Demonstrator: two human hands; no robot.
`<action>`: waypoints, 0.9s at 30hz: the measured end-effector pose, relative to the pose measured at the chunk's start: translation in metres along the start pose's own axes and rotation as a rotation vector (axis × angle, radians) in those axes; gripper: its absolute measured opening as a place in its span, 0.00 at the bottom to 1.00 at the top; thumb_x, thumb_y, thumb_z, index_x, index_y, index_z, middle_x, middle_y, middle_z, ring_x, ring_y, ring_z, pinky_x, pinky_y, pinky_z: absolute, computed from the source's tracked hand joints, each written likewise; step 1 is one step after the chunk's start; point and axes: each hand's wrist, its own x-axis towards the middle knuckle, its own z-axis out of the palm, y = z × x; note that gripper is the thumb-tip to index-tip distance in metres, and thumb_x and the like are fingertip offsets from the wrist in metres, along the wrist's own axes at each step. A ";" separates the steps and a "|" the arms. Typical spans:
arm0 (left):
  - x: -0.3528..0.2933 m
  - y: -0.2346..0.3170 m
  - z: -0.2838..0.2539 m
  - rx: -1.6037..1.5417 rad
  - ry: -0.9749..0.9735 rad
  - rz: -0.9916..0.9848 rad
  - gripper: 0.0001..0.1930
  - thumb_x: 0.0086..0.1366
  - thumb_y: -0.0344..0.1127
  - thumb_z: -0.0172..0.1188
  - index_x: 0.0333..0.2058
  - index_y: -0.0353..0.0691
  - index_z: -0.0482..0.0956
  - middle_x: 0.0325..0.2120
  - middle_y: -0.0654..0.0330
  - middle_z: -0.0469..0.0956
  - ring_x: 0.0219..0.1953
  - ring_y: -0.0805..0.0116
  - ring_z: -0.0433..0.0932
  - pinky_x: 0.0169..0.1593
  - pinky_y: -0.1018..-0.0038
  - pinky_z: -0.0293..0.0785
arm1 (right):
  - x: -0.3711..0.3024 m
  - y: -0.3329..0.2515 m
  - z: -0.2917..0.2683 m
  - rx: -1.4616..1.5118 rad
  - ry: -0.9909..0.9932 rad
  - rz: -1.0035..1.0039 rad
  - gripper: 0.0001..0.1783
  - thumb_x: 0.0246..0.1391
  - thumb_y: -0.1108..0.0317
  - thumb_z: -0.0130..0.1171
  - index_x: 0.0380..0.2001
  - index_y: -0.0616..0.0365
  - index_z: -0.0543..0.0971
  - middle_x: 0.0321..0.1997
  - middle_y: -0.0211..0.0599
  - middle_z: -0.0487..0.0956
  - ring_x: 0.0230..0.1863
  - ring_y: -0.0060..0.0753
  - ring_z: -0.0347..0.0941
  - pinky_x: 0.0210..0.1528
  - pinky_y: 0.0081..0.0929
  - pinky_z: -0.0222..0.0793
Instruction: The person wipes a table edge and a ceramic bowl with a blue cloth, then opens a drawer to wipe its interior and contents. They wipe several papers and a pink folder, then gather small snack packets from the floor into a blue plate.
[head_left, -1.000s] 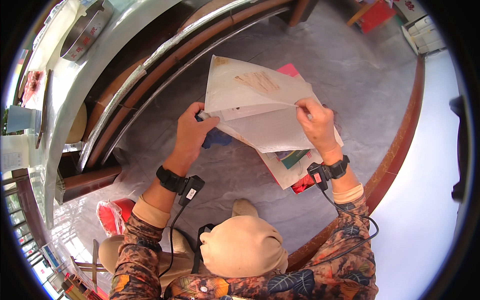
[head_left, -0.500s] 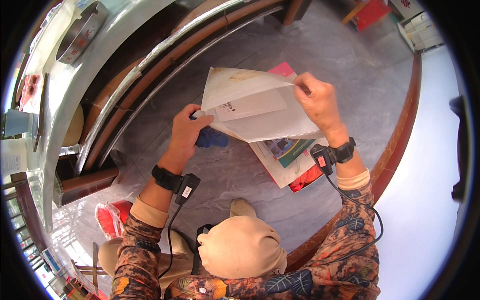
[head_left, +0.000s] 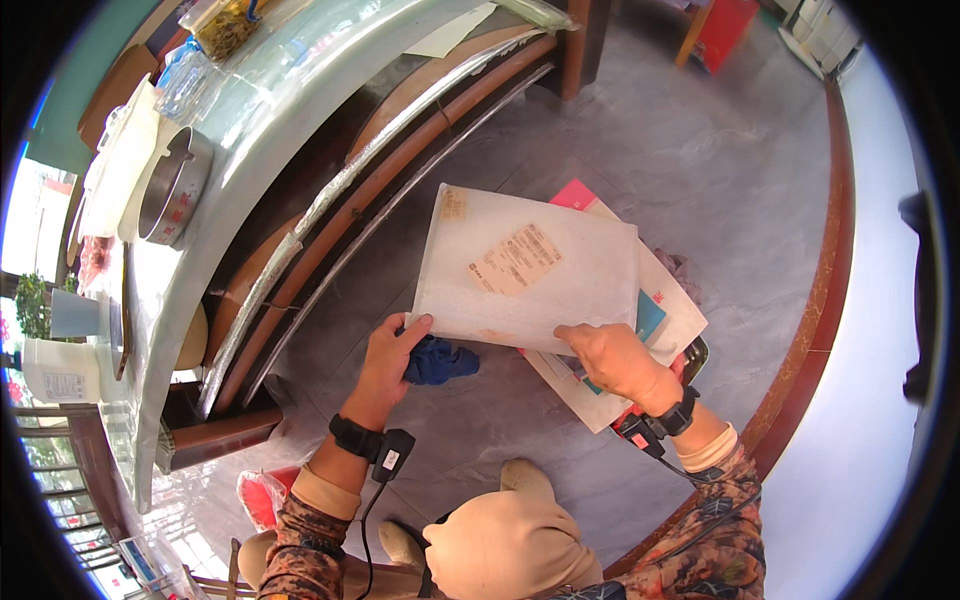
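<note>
One padded envelope, its raised side let down

A moment ago the right grip had the upper side of the envelope pulled up, and a printed sheet showed inside. Now that side lies flat, the brown label faces up, and the contents are out of sight. I'd judge that the look inside has paused, if not finished; whether the mouth is sealed I can't tell from here.

The envelope is in front of the person, above the floor, held by both hands. The left grip pinches its near left corner, thumb on top. The right grip has come down to its near edge, right of the middle, and seems to nip it between thumb and finger.

Dark blue cloth bunches just off the envelope's near left edge, beside the left grip. Pale sheets stick out from under its right side, a pink corner beyond its far edge. The glass-topped surface curves past, well to the envelope's left.
</note>
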 end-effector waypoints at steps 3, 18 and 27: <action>-0.007 0.032 -0.008 0.327 0.106 0.208 0.23 0.60 0.31 0.71 0.52 0.30 0.76 0.40 0.58 0.82 0.41 0.74 0.79 0.47 0.78 0.76 | -0.003 0.012 -0.007 0.064 -0.126 -0.025 0.20 0.51 0.65 0.65 0.48 0.58 0.79 0.32 0.49 0.82 0.35 0.56 0.80 0.39 0.48 0.74; 0.086 0.181 -0.040 0.904 0.467 0.980 0.09 0.67 0.31 0.65 0.43 0.34 0.83 0.36 0.64 0.81 0.40 0.76 0.77 0.47 0.79 0.73 | 0.344 0.024 -0.119 -0.119 1.130 -0.108 0.25 0.63 0.47 0.55 0.53 0.52 0.81 0.55 0.34 0.81 0.64 0.40 0.69 0.68 0.52 0.54; 0.085 0.181 -0.043 0.857 0.425 0.959 0.08 0.69 0.31 0.61 0.42 0.34 0.82 0.36 0.64 0.80 0.39 0.76 0.76 0.46 0.77 0.73 | 0.363 0.023 -0.111 -0.357 0.975 -0.086 0.29 0.65 0.41 0.50 0.44 0.55 0.85 0.49 0.31 0.83 0.61 0.34 0.71 0.71 0.63 0.44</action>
